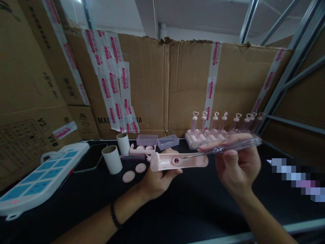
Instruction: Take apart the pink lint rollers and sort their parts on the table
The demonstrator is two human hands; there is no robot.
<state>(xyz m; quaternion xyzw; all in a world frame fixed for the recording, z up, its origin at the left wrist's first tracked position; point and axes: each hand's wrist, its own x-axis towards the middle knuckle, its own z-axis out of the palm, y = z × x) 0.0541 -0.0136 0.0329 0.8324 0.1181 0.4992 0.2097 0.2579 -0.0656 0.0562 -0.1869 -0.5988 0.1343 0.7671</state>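
Screwdriver [238,145] is pinched between thumb and fingers of the right hand [237,169]; left of that grip, its tip is pointed into a pink trough-shaped part [191,162], clasped by the left hand [157,183].

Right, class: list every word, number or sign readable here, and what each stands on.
"MA…NA", middle letters under tape: back carton.
"V3": left carton.
"V6", possibly "V8": also left carton.
Too blurred or small to read: the left carton's other print and the tape's red print.
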